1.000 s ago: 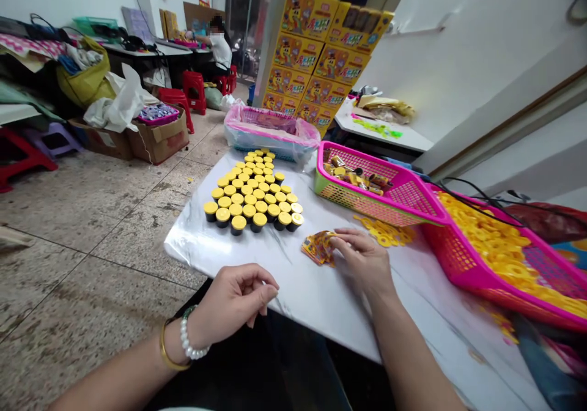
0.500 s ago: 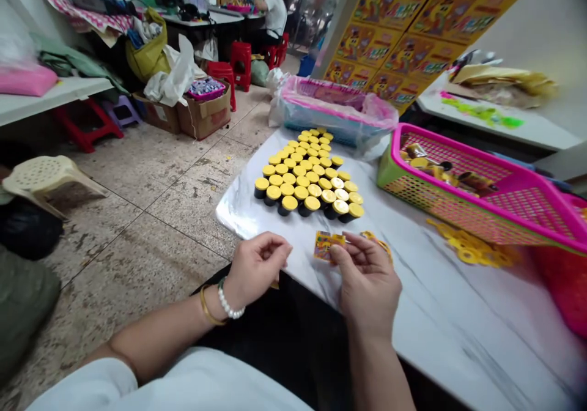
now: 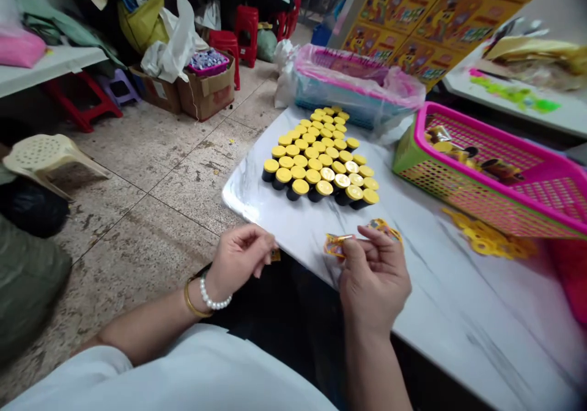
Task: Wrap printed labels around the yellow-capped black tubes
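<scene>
Since half a second ago, the printed label (image 3: pixel 333 244) has been tilting, now showing a narrower face, and the right hand (image 3: pixel 378 276) is pinching it between thumb and fingers. Just behind those fingers another printed piece (image 3: pixel 387 229) is poking out; whether the hand is holding it is unclear. Well to the left, the left hand (image 3: pixel 243 252) is curling its fingers together beside a small yellow scrap (image 3: pixel 276 255); I cannot tell whether they are gripping it. Beyond both hands, yellow-lidded black pots (image 3: pixel 314 164) are crowding the white table (image 3: pixel 440 307), standing between the hands and a plastic-draped blue basket (image 3: pixel 321 96). Ahead and right of the right hand, yellow rings (image 3: pixel 486 236) are lying just beside a pink-and-green basket (image 3: pixel 431 169). Leftward from the right fingertips, the label is jutting out, looking yellow-orange with a pale, shiny upper edge.
</scene>
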A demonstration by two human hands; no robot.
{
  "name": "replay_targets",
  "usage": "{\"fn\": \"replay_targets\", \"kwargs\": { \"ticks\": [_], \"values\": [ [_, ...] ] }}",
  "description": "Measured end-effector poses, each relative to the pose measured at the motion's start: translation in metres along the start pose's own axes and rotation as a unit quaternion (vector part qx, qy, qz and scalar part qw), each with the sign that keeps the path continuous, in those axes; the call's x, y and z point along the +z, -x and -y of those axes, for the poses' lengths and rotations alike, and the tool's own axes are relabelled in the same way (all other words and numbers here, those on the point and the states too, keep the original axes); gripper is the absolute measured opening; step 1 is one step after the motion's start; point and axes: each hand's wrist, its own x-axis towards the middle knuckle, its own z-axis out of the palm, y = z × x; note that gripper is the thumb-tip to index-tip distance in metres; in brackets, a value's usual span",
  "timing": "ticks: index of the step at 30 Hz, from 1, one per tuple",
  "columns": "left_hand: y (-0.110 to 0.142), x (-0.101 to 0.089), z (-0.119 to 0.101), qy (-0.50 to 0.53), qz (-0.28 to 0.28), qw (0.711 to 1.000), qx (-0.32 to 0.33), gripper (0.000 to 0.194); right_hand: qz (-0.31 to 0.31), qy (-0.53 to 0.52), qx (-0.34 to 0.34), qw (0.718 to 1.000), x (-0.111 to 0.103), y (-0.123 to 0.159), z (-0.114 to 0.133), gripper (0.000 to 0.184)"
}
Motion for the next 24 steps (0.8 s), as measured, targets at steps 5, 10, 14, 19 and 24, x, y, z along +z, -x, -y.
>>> {"fn": "replay_targets", "kwargs": {
  "ticks": [5,10,14,19,24],
  "values": [
    [0.006,0.023,-0.015,-0.047,0.02,0.997,0.058,0.025,-0.025,-0.01,-0.082,0.996,0.016,0.026,0.007,0.031],
    [0.004,0.023,-0.016,-0.036,0.021,0.999,0.017,0.027,-0.007,0.008,-0.16,0.987,0.02,0.035,0.007,0.035],
    [0.001,0.016,-0.015,0.025,0.036,0.995,-0.094,0.037,0.052,0.014,-0.204,0.977,0.022,0.04,0.001,0.04],
    [0.0,0.003,-0.013,0.1,0.011,0.979,-0.175,0.043,0.055,0.047,-0.243,0.967,0.025,0.05,-0.006,0.046],
    [0.011,-0.005,-0.012,0.058,-0.002,0.986,-0.156,0.037,0.054,0.063,-0.27,0.959,0.027,0.06,-0.015,0.049]
  ]
}}
